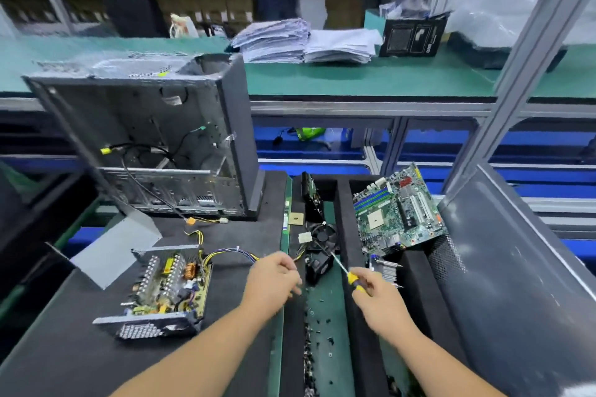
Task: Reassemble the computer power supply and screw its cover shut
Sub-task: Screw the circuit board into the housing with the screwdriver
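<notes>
The open power supply point(164, 293) lies on the black mat at lower left, its circuit board and coils exposed. Its grey metal cover point(113, 251) lies tilted just behind and left of it. Coloured wires point(225, 253) run from the supply toward my left hand point(274, 284), whose fingers are curled by the wire ends; whether they pinch something is hard to tell. My right hand point(377, 296) grips a screwdriver point(346, 274) with a yellow and black handle, its shaft pointing up-left toward a black fan point(322, 235). Several loose screws point(317, 325) lie in the green tray channel between my arms.
An empty computer case point(154, 145) stands upright behind the power supply. A motherboard point(396, 209) leans in the right foam compartment, beside a grey side panel point(516, 267). A green bench with paper stacks point(306, 42) lies beyond.
</notes>
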